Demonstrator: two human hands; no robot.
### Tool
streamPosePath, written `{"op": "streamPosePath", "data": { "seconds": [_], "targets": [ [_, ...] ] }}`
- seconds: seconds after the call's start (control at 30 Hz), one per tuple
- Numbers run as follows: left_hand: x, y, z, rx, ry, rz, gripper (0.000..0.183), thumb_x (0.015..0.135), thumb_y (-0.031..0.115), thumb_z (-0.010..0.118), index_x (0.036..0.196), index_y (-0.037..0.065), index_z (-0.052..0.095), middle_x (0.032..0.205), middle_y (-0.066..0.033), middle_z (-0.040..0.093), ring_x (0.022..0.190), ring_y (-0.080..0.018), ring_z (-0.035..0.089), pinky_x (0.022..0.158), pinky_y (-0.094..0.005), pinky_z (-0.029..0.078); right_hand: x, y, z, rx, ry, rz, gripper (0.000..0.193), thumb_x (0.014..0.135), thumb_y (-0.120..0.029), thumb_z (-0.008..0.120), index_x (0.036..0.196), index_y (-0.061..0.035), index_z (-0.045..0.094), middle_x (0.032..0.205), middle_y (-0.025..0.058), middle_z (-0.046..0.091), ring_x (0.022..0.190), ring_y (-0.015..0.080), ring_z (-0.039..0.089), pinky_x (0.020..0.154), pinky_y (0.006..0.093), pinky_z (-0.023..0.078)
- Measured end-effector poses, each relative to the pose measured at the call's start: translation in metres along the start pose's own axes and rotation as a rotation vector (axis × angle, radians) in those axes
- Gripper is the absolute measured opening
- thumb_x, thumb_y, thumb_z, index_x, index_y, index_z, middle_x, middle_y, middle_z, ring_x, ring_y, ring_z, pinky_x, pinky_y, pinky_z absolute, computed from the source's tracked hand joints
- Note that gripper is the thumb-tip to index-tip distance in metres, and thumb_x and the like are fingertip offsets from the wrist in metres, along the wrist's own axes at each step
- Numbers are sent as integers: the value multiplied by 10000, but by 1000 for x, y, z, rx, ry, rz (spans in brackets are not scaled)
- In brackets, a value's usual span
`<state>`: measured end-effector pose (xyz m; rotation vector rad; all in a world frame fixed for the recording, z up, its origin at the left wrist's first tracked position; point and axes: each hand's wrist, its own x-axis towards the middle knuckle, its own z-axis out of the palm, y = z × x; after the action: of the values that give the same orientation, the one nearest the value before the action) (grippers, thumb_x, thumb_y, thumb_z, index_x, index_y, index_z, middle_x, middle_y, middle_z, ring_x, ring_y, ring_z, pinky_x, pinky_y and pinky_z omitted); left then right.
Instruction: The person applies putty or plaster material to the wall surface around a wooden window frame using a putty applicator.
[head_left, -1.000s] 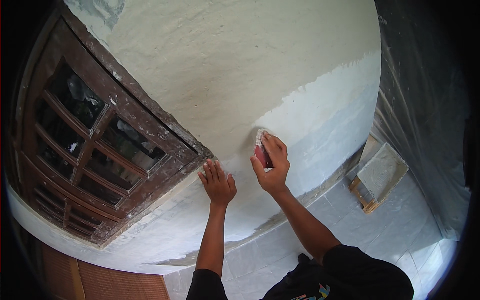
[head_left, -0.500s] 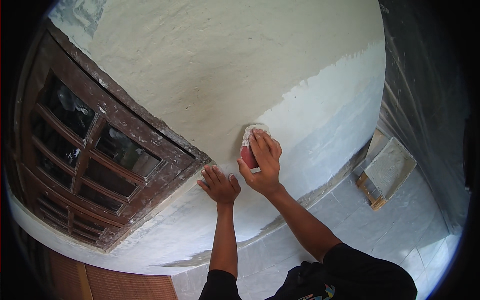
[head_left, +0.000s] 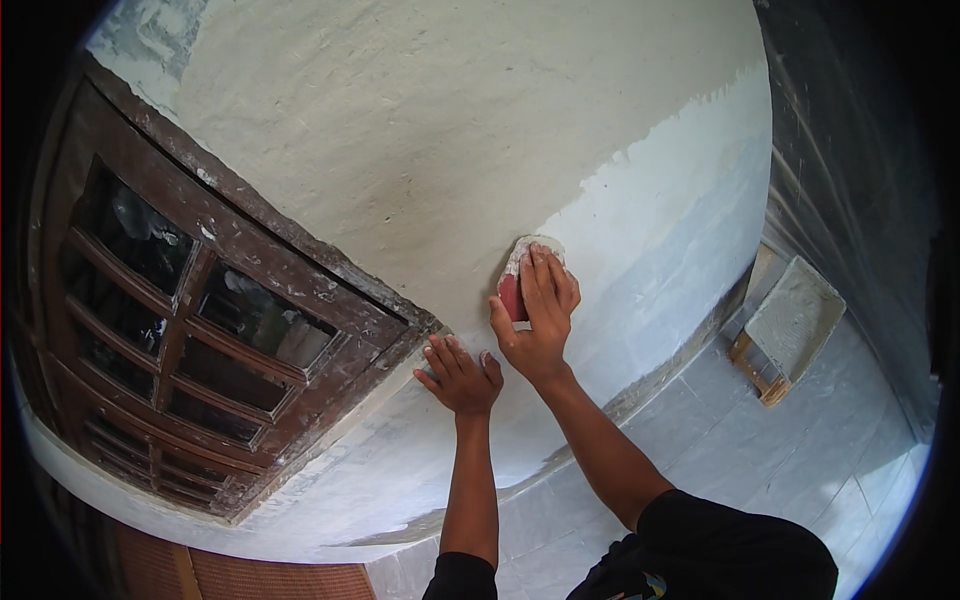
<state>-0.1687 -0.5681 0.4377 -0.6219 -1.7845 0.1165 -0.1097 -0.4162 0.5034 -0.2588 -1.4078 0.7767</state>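
Sponge (head_left: 515,290) gripped by right hand (head_left: 535,320) fingers; left hand (head_left: 460,375) spread flat beside window frame (head_left: 330,300) corner.

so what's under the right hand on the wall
A red sanding block wrapped in whitish paper shows past the right hand, pressed to the plastered wall. Its lower part is covered by the fingers.

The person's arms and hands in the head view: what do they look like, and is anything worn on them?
Both forearms are bare, with no gloves, watch or rings that can be made out. The left hand and right hand carry pale dusty smears on the fingers. Short black sleeves cover the upper arms, part of a black shirt with a small multicoloured mark at the chest.
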Motion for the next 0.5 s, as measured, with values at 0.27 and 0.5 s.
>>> {"op": "streamPosePath", "data": {
  "seconds": [0.27, 0.5],
  "targets": [
    [1, 2, 3, -6, -16, 13, 721, 1005, 427, 408, 1532, -54, 301, 1617, -256, 303, 1529, -408, 232, 1219, -622, 35, -20, -6, 12, -38, -39, 3, 608, 802, -204, 789, 1315, 65, 605, 1422, 219, 581, 1365, 356, 493, 1131, 550, 229],
    [4, -1, -4, 0, -37, 17, 739, 1017, 438, 394, 1561, -41, 244, 1611, -270, 308, 1529, -421, 218, 1216, -615, 30, -12, 1, -7, 23, -54, -13, 616, 804, -199, 787, 1322, 75, 597, 1416, 229, 580, 1371, 365, 487, 1138, 553, 230]
  ]
}}
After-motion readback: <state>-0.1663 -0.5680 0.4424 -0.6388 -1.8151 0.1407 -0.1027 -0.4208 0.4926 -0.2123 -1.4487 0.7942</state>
